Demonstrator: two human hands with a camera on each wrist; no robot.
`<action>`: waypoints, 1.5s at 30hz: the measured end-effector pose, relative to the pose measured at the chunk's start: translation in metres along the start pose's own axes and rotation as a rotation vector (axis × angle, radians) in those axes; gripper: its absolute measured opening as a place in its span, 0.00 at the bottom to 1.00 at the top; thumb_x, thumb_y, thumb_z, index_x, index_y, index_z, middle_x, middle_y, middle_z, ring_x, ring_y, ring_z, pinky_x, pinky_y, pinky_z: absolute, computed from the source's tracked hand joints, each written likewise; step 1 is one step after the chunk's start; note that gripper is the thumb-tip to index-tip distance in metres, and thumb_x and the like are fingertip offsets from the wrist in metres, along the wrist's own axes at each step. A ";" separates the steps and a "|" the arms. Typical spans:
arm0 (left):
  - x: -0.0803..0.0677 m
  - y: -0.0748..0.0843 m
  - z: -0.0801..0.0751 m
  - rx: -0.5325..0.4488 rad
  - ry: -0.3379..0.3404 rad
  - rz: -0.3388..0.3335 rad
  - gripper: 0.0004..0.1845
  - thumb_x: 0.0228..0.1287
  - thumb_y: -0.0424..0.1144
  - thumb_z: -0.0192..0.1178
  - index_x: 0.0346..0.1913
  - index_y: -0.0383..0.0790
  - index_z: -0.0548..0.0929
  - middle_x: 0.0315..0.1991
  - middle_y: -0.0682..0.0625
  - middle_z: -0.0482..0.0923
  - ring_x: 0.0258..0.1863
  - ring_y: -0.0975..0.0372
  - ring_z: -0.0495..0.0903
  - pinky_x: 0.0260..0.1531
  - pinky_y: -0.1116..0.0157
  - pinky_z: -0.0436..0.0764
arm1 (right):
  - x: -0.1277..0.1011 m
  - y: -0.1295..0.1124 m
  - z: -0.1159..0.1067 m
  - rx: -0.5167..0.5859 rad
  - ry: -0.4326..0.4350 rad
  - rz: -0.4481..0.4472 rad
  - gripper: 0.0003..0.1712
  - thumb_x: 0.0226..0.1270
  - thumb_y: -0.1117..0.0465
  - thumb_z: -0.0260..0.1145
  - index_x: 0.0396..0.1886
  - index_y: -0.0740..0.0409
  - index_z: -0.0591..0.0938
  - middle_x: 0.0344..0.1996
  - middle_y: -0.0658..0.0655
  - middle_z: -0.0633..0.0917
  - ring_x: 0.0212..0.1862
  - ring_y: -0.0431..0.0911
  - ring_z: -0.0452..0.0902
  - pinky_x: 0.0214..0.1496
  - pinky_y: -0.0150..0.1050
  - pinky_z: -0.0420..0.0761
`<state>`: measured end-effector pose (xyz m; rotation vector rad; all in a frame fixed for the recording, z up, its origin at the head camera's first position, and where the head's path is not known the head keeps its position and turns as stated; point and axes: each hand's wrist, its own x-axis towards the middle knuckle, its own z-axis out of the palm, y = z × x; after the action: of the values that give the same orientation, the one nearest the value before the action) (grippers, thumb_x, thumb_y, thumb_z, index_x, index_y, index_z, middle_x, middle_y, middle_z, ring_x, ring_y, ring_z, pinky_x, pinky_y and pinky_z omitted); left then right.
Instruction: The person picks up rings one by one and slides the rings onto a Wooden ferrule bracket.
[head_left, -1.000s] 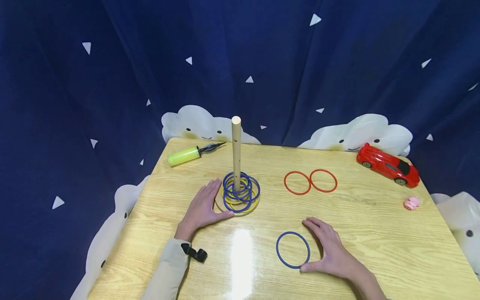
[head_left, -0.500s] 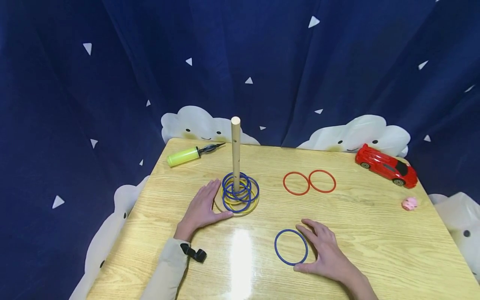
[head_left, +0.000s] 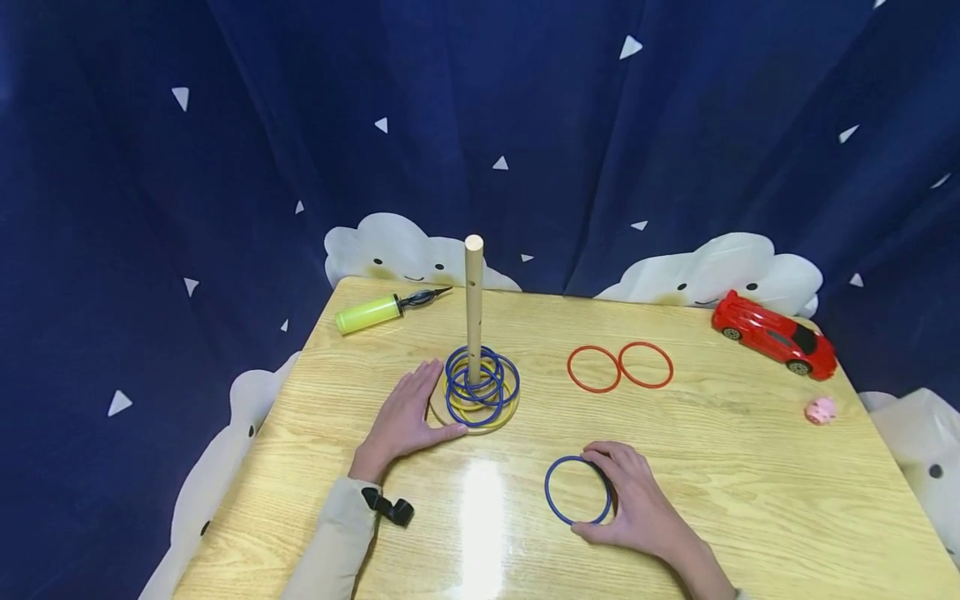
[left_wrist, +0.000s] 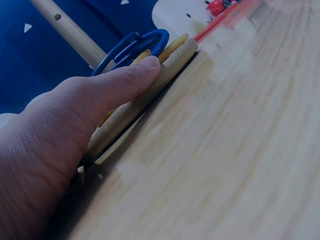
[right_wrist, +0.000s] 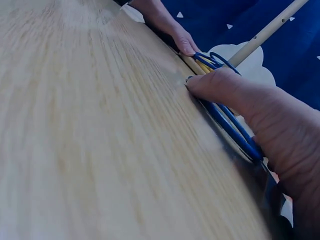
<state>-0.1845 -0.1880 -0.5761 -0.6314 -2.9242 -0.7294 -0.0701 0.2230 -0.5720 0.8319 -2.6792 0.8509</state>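
Pickup step, by the look of it — right hand (head_left: 637, 508) is curling fingers and thumb round the loose blue ring (head_left: 577, 490), lower centre of frame, lying flat on the table (head_left: 750, 500). Left hand (head_left: 405, 417) is resting spread, fingers straight, w/ thumb against the peg base (head_left: 438, 414), mid-frame. Next move prob. needs a clean lift — rim is thin.

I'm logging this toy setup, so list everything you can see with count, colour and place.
Table: one, light wood, centre.
Peg stand: one, wooden, left of centre.
Rings on the peg: several, blue and yellow, around its base.
Loose blue ring: one, near edge.
Red rings: two, flat, side by side.
Pump: one, yellow-green, far left.
Toy car: one, red, far right.
Small pink toy: one, right.
Curtain: dark blue, behind.
Left hand: rests against the stand's base.
Right hand: grips the loose blue ring.
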 end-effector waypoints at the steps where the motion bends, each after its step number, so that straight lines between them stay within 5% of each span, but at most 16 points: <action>1: 0.000 0.000 0.000 0.000 0.002 0.000 0.68 0.53 0.84 0.59 0.85 0.41 0.51 0.84 0.45 0.51 0.84 0.53 0.50 0.83 0.49 0.49 | 0.001 0.000 0.001 -0.004 0.009 -0.002 0.57 0.37 0.29 0.85 0.66 0.53 0.80 0.63 0.51 0.77 0.66 0.48 0.68 0.65 0.50 0.64; 9: -0.001 0.000 0.001 -0.008 0.005 -0.003 0.68 0.52 0.84 0.58 0.85 0.41 0.51 0.84 0.45 0.52 0.84 0.53 0.50 0.83 0.50 0.49 | 0.004 -0.001 0.005 -0.032 0.091 -0.055 0.56 0.32 0.31 0.86 0.60 0.58 0.83 0.58 0.52 0.80 0.60 0.48 0.73 0.61 0.46 0.67; 22: -0.003 0.000 0.002 -0.009 -0.008 -0.009 0.69 0.52 0.85 0.58 0.85 0.41 0.51 0.85 0.46 0.51 0.84 0.54 0.48 0.83 0.51 0.48 | 0.009 -0.009 0.004 -0.049 0.046 -0.030 0.56 0.36 0.29 0.84 0.62 0.58 0.81 0.58 0.51 0.81 0.59 0.47 0.74 0.60 0.47 0.72; 30: -0.001 0.000 0.000 -0.004 -0.008 -0.009 0.69 0.52 0.85 0.58 0.85 0.43 0.50 0.85 0.45 0.51 0.84 0.54 0.48 0.83 0.51 0.48 | 0.029 -0.014 -0.006 -0.049 0.020 -0.068 0.55 0.36 0.29 0.84 0.62 0.55 0.81 0.55 0.48 0.85 0.57 0.44 0.77 0.56 0.49 0.80; 45: 0.000 0.001 -0.001 -0.002 0.001 0.005 0.69 0.52 0.84 0.59 0.85 0.41 0.51 0.84 0.46 0.51 0.84 0.56 0.49 0.83 0.52 0.48 | 0.083 -0.024 -0.045 -0.015 0.029 -0.146 0.57 0.35 0.32 0.86 0.64 0.58 0.80 0.57 0.49 0.84 0.59 0.45 0.77 0.59 0.49 0.79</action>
<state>-0.1837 -0.1877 -0.5746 -0.6385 -2.9206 -0.7326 -0.1236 0.1959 -0.4947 0.9895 -2.5598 0.8007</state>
